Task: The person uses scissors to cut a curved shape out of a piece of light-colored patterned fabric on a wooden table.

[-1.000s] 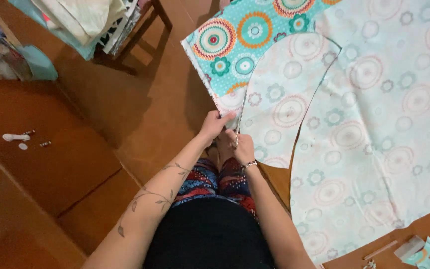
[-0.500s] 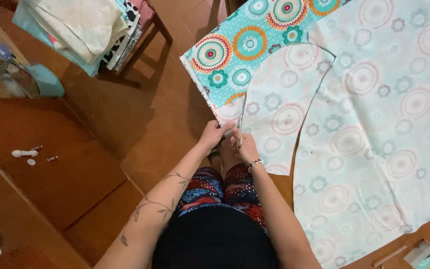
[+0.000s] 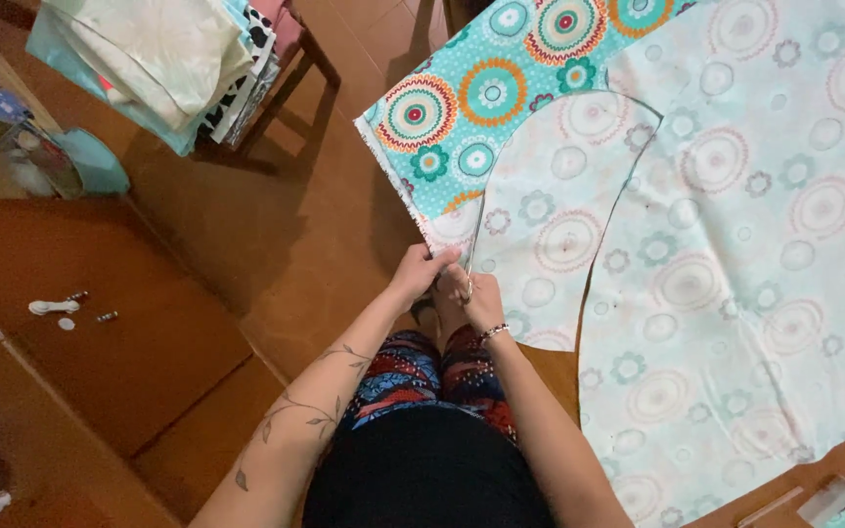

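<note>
left hand [image 3: 421, 271]: pinching the near corner of the patterned fabric [image 3: 696, 235]
right hand [image 3: 479, 296]: closed on the same edge, just beside the left; whatever's in it is too small to tell
fabric: spread over the brown floor [image 3: 276, 254], far-right
far left: folded cloth pile [image 3: 163, 59] on a chair

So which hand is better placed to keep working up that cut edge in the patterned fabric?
Probably the right hand: it sits at the base of the cut line in the fabric, seemingly gripping a small tool, hard to make out. The left hand pinches the fabric's edge beside it, better suited to steadying.
</note>
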